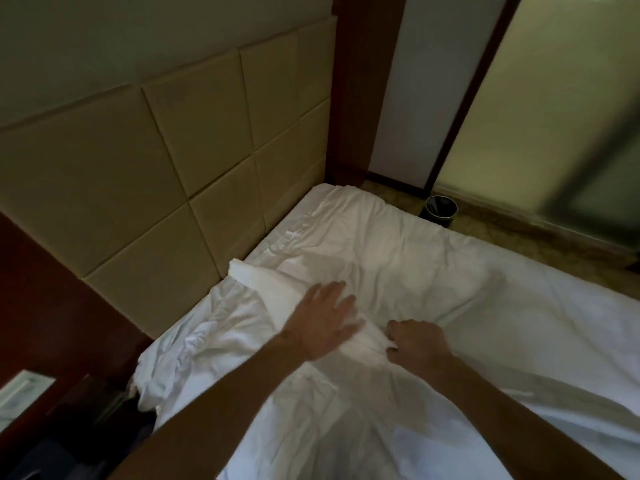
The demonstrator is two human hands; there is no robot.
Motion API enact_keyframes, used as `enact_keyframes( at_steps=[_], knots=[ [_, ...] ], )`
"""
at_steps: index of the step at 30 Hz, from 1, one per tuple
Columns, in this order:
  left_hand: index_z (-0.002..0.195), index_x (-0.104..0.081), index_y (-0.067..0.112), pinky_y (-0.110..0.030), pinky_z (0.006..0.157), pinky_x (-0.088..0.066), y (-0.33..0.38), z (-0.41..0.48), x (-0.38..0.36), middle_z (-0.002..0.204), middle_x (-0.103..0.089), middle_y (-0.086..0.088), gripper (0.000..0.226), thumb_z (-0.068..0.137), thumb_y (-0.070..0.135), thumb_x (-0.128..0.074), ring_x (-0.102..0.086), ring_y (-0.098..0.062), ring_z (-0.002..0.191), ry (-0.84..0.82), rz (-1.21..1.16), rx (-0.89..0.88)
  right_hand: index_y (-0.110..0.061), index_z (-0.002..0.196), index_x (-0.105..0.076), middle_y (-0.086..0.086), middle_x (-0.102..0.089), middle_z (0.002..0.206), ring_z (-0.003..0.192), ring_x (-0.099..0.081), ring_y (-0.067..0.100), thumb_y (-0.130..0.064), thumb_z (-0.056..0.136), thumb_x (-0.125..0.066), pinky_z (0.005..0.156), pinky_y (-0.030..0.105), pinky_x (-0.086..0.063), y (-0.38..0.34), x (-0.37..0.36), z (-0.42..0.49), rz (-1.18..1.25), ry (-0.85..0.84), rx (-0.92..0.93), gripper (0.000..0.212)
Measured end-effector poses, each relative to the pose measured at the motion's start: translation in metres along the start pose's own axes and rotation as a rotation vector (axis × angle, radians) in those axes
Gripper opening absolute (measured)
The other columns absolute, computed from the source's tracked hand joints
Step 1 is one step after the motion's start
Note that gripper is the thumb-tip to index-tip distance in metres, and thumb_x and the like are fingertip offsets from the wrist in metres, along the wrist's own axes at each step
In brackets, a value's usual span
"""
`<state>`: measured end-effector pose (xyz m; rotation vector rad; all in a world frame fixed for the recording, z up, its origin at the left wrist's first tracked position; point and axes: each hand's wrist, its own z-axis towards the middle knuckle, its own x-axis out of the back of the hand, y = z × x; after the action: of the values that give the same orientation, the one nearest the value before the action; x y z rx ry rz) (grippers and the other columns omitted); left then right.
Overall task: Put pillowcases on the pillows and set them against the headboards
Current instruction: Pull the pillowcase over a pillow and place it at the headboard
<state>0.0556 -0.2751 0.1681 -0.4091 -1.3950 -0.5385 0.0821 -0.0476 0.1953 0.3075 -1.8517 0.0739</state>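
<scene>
left hand (322, 320) spread flat on pillowcase (251, 274) | right hand (417, 344) pinching its edge | headboard (166, 174) beyond | bin (440, 206) on floor

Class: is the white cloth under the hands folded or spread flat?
Folded: the white cloth lies as a narrow, layered strip; the left hand rests on it, the right hand pinches it.

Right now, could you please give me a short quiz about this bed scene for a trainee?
1. True or false: the left hand lies flat on the white cloth.
2. The right hand: A) grips a fold of the cloth, B) lies flat and open, C) points upward?
3. Fill in: the dark bin stands on the ____.
Key: 1 true; 2 A; 3 floor.
</scene>
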Motion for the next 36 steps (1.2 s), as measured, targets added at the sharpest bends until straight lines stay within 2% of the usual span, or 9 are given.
enact_keyframes(
  at_steps=[6,13,17,20,25,27,30,33,36],
  knots=[
    [0.134,-0.059,0.019,-0.059,0.114,-0.027,0.097,0.012,-0.043,0.133,-0.058,-0.024,0.052,0.092,0.049,-0.05,-0.054,-0.037,0.125,-0.135,0.001,-0.051,-0.021,0.111,-0.057,0.002,-0.066,0.11,0.101,-0.064,0.025,-0.072,0.083,-0.047,0.079,0.034,-0.045,0.038,-0.005,-0.034,0.056,-0.019,-0.116,0.059],
    [0.127,-0.065,0.026,-0.061,0.111,-0.03,0.092,0.02,-0.071,0.123,-0.064,-0.019,0.046,0.092,0.049,-0.046,-0.06,-0.035,0.114,-0.155,0.025,-0.132,-0.027,0.118,-0.056,-0.003,-0.062,0.118,0.109,-0.057,0.019,-0.071,0.077,-0.063,0.081,0.032,-0.042,0.14,-0.006,-0.114,0.226,-0.271,-0.312,0.061],
    [0.123,-0.068,0.024,-0.06,0.109,-0.033,0.085,0.036,-0.079,0.117,-0.067,-0.017,0.048,0.091,0.051,-0.043,-0.063,-0.035,0.106,-0.144,0.038,-0.159,-0.034,0.117,-0.059,-0.012,-0.064,0.115,0.101,-0.058,0.012,-0.08,0.071,-0.061,0.084,0.03,-0.047,0.163,-0.015,-0.163,0.415,-0.274,-0.392,0.065],
    [0.121,-0.069,0.024,-0.061,0.108,-0.033,0.086,0.049,-0.08,0.116,-0.067,-0.019,0.05,0.089,0.053,-0.043,-0.062,-0.036,0.106,-0.186,0.078,-0.172,-0.036,0.12,-0.059,-0.013,-0.063,0.117,0.099,-0.059,0.009,-0.073,0.076,-0.062,0.085,0.026,-0.048,0.161,-0.018,-0.187,0.519,-0.259,-0.44,0.057],
    [0.12,-0.069,0.025,-0.061,0.108,-0.029,0.09,0.071,-0.078,0.118,-0.067,-0.019,0.057,0.087,0.058,-0.037,-0.062,-0.035,0.11,-0.239,0.132,-0.128,-0.04,0.113,-0.059,-0.018,-0.059,0.105,0.093,-0.057,0.004,-0.077,0.067,-0.067,0.077,0.022,-0.046,0.14,0.002,-0.197,0.643,-0.181,-0.435,0.059],
    [0.118,-0.07,0.024,-0.061,0.107,-0.03,0.089,0.077,-0.075,0.116,-0.067,-0.019,0.059,0.085,0.059,-0.036,-0.062,-0.036,0.108,-0.232,0.14,-0.112,-0.041,0.109,-0.059,-0.018,-0.056,0.102,0.092,-0.055,0.005,-0.077,0.063,-0.069,0.075,0.024,-0.046,0.132,0.012,-0.198,0.617,-0.175,-0.404,0.059],
    [0.112,-0.072,0.022,-0.062,0.104,-0.032,0.083,0.083,-0.07,0.11,-0.067,-0.018,0.059,0.084,0.06,-0.038,-0.062,-0.037,0.103,-0.206,0.135,-0.081,-0.037,0.109,-0.057,-0.012,-0.056,0.102,0.093,-0.053,0.01,-0.072,0.066,-0.071,0.073,0.028,-0.045,0.123,0.022,-0.197,0.352,-0.114,-0.288,0.057],
    [0.107,-0.074,0.025,-0.061,0.102,-0.034,0.077,0.084,-0.066,0.108,-0.069,-0.017,0.06,0.08,0.065,-0.038,-0.062,-0.036,0.103,-0.19,0.087,-0.047,-0.027,0.11,-0.057,-0.003,-0.059,0.102,0.092,-0.055,0.017,-0.061,0.074,-0.072,0.068,0.031,-0.043,0.122,0.023,-0.193,0.12,0.02,-0.255,0.051],
    [0.106,-0.075,0.025,-0.061,0.102,-0.035,0.072,0.085,-0.065,0.108,-0.069,-0.017,0.06,0.078,0.065,-0.039,-0.062,-0.037,0.104,-0.158,0.043,-0.012,-0.022,0.105,-0.056,-0.001,-0.061,0.096,0.084,-0.058,0.019,-0.065,0.076,-0.069,0.063,0.031,-0.039,0.129,0.023,-0.195,0.05,0.139,-0.253,0.053]
  ],
)
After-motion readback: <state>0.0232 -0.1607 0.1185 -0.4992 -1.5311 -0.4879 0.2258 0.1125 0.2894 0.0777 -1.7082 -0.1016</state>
